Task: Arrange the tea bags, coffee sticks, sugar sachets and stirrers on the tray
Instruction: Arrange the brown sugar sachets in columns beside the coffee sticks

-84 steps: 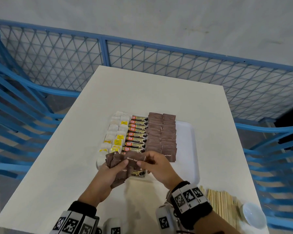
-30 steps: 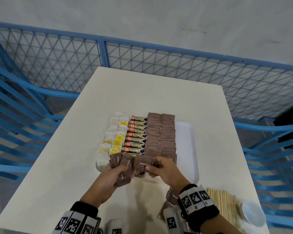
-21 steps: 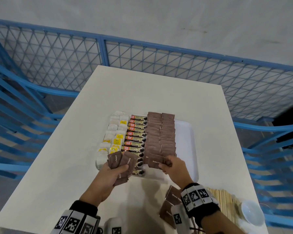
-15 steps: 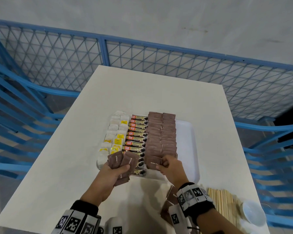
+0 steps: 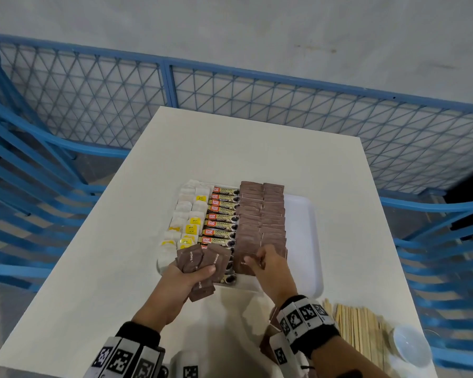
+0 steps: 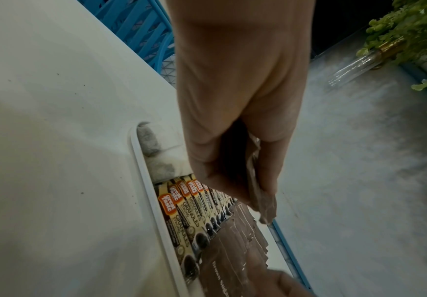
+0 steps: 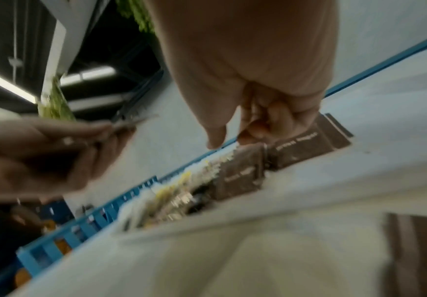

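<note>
Table [image 5: 230,148] – white, tray [image 5: 303,241] upon it, blue mesh fencing [image 5: 257,99] around

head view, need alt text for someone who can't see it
Over a white tray on a white table, the left hand grips a fan of brown sugar packets while the right hand sets one at the near end of two brown rows. Tea bags and coffee sticks fill the tray's left; wooden stirrers lie on the table.

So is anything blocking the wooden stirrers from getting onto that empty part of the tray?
Nothing visible does. The stirrers lie on the table just nearer than the tray, whose right strip is bare. Only its low rim lies between; the right hand is over the sugar sachets.
</note>
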`<state>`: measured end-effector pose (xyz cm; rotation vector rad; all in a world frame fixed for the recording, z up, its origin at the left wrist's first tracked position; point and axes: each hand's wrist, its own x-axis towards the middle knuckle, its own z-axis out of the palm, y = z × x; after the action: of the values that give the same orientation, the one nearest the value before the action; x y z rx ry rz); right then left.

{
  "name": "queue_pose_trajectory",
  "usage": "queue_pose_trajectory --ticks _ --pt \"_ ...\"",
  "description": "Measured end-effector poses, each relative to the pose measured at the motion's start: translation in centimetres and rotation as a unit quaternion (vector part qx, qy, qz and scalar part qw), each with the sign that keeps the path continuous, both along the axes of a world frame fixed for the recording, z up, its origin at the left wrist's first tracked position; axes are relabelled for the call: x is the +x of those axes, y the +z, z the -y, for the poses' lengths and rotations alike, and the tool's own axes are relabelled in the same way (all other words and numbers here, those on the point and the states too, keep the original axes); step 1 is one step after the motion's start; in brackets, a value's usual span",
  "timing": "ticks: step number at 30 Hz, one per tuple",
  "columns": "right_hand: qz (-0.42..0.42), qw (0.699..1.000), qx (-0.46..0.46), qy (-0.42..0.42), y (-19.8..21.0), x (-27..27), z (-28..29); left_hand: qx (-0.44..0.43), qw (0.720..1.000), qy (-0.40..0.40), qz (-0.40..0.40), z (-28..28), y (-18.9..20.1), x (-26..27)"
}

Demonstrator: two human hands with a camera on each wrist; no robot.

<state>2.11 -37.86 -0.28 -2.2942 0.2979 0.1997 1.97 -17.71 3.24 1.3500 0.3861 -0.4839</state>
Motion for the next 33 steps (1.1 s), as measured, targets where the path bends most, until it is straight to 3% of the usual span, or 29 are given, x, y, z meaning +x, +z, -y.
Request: queue_pose_trajectory --ticks 3,7,11,14,17,24,33 --pt "0.006 0.994 0.104 0.046 2.2 -0.2 -1.2 0.012 1.0 -0.018 0.003 0.2 0.0 0.0" --pt "-0.065 0.96 0.256 0.092 2.9 -0.6 -2.3 0.012 0.999 -0.038 0.011 0.3 0.0 0.1" --pt "-0.092 0.924 0.367 0.049 2.5 -0.8 -2.4 0.02 0.999 -0.038 0.018 0.3 -0.4 0.1" --pt "-0.091 0.912 0.399 -0.002 2.5 -0.8 -1.7 0.011 1.0 -0.026 0.011 0.2 -0.7 0.2" --pt "-0.067 0.929 0.363 -0.01 2.3 -0.6 -0.1 0.016 1.0 -0.023 0.008 0.2 -0.6 0.3" --pt "-0.015 0.992 0.122 -0.027 1.0 -0.3 4.3 0.026 0.999 -0.028 0.001 0.2 -0.6 0.2" --pt "-0.031 0.999 0.01 -0.037 -0.5 -0.5 6.2 0.007 0.999 -0.033 0.014 0.1 -0.4 0.1"
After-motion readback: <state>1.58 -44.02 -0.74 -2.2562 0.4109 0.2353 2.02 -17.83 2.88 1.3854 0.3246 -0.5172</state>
